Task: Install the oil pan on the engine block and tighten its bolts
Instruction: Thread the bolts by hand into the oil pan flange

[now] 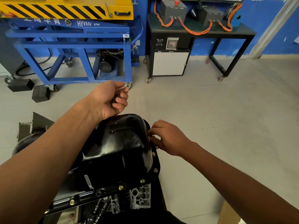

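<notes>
In the upper middle of the frame, the person's left hand (111,98) is held palm up. Its fingers curl over small dark bits (114,100), most likely spare bolts.

Below it, in the lower middle, the shiny black metal oil pan (123,143) already sits upside down on the grey metal engine block (140,196). Round gold-coloured bolts (155,170) stand in holes along the pan's flat rim.

Just right of the pan, the right hand (167,138) touches the rim. Its fingertips (151,135) are bunched close together there. Whether they pinch a bolt cannot be told, as it is hidden.

The step looks like starting a bolt by hand. To do it well, the bolt should go in straight and turn easily with the fingers. All the bolts should go in loosely first. Then they can be made tight bit by bit, going across the pan, so the rim sits flat.
</notes>
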